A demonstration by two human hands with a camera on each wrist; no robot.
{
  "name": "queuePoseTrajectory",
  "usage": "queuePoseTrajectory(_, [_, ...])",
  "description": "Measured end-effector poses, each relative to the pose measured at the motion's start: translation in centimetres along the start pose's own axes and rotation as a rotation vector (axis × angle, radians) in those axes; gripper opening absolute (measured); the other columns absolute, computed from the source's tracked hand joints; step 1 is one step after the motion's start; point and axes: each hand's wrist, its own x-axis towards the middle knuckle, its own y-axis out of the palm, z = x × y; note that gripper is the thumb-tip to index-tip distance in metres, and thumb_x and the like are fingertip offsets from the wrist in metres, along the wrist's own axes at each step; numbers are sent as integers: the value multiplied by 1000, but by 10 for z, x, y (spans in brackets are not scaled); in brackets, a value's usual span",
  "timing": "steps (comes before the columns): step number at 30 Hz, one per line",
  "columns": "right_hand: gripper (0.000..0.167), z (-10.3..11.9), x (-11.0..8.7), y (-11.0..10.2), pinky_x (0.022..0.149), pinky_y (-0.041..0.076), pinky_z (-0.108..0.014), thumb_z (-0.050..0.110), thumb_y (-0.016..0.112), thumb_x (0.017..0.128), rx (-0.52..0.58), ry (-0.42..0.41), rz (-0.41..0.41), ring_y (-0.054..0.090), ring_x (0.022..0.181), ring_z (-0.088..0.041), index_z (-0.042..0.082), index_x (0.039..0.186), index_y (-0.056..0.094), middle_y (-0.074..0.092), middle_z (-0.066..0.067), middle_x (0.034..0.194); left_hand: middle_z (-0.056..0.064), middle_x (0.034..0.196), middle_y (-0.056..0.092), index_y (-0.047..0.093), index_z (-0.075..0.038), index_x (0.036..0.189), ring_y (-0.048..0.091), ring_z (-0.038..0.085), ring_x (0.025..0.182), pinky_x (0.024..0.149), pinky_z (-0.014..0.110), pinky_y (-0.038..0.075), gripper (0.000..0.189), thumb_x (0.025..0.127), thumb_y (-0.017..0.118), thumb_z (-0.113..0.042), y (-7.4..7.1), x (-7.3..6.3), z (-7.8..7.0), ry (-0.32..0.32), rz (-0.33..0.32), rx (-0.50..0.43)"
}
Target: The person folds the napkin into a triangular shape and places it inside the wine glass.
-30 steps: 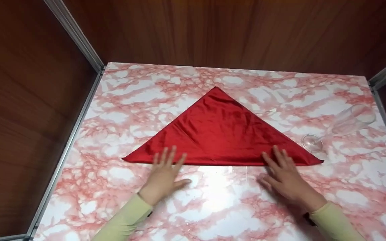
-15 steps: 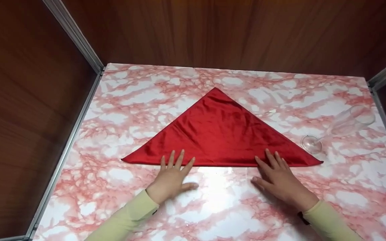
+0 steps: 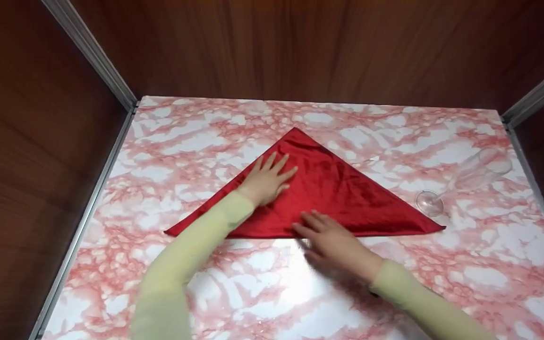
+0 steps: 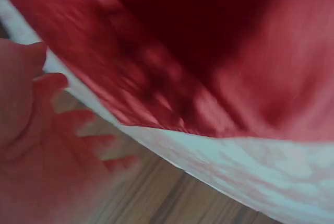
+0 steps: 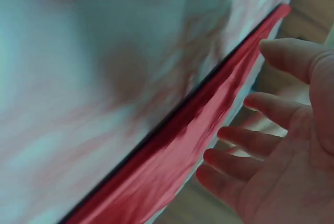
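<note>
A shiny red cloth point(image 3: 319, 189), folded into a triangle, lies on the table with its point at the back and its long edge in front. My left hand point(image 3: 265, 182) is over the cloth's left upper part, fingers spread toward the point. In the left wrist view that hand point(image 4: 57, 135) shows its palm beside the red satin. My right hand point(image 3: 331, 238), slightly blurred, is at the middle of the long front edge, fingertips overlapping the cloth. The right wrist view has the right hand's point(image 5: 276, 151) fingers extended and apart, holding nothing.
A clear stemmed glass point(image 3: 472, 172) lies on its side to the right, its foot point(image 3: 429, 203) close to the cloth's right edge. The table point(image 3: 272, 307) has a pink and white marbled top. Brown wood panels point(image 3: 300, 52) stand behind it and on both sides.
My left hand has moved forward from the front edge onto the cloth's upper left. My right hand has slid left along the front edge toward its middle. The cloth keeps its triangle shape.
</note>
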Motion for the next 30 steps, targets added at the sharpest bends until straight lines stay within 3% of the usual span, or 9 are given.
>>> queuePoseTrajectory(5, [52, 14, 24, 6, 103, 37, -47, 15, 65, 89, -98, -83, -3, 45, 127, -36, 14, 139, 51, 47, -15, 141, 5, 160, 4, 18, -34, 153, 2, 35, 144, 113, 53, 11, 53, 103, 34, -42, -2, 44, 11, 17, 26, 61])
queuePoseTrajectory(11, [50, 19, 33, 14, 90, 50, -40, 2, 63, 87, -297, -140, 10, 56, 115, -36, 14, 135, 55, 53, -16, 135, 8, 160, 6, 17, -34, 153, 9, 33, 144, 113, 49, 18, 52, 103, 32, -40, 3, 67, 24, 29, 28, 89])
queuePoseTrajectory(16, [46, 15, 30, 17, 76, 55, -38, -2, 63, 86, -365, -161, -18, 58, 113, -36, 13, 130, 60, 54, -16, 133, 10, 159, 8, 15, -34, 153, 12, 33, 143, 112, 45, 21, 53, 104, 32, -40, 7, 74, 28, 33, 28, 96])
queuePoseTrajectory(22, [50, 15, 25, 18, 86, 52, -35, -2, 60, 88, -385, -150, 2, 53, 119, -36, 13, 135, 55, 50, -16, 138, 13, 158, 12, 18, -33, 153, 15, 35, 142, 112, 44, 22, 54, 103, 36, -40, 7, 74, 30, 48, -4, 69])
queuePoseTrajectory(30, [51, 14, 21, 23, 91, 49, -34, 1, 56, 91, -370, -142, 4, 49, 123, -37, 15, 140, 51, 45, -15, 143, 12, 159, 9, 15, -35, 153, 15, 33, 143, 112, 44, 24, 54, 103, 35, -43, 10, 72, 34, 18, 11, 70])
